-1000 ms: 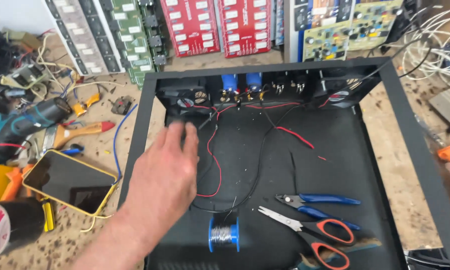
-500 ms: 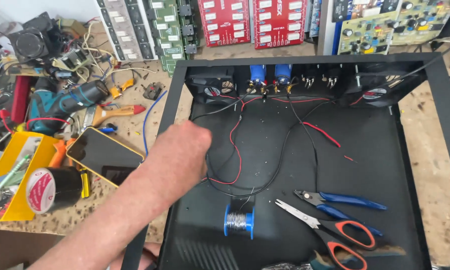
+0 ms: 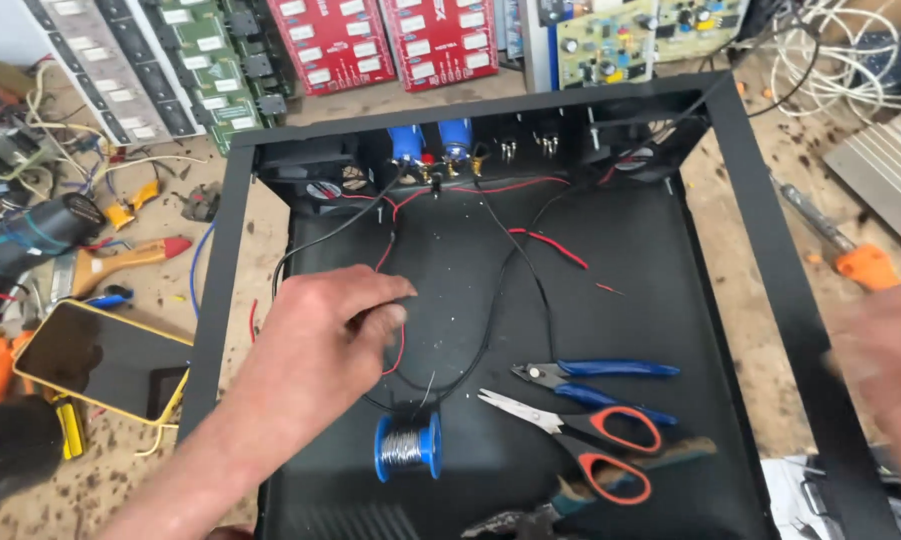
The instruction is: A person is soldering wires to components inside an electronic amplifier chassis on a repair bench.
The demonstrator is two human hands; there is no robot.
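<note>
Black and red wires [image 3: 395,345] are pinched by the left hand [image 3: 325,340]; a solder joint could be torn if tugged; the blurred right hand [image 3: 885,370] cannot be judged

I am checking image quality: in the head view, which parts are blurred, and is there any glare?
Head view: the right hand at the frame edge is smeared by motion blur; the left hand, over thin red and black wires, is sharp; the black metal chassis tray is evenly lit, without strong glare.

workbench [image 3: 300,110] | black chassis [image 3: 760,240] | phone [image 3: 100,360] | circuit boards [image 3: 340,40] | screwdriver [image 3: 840,250]
</note>
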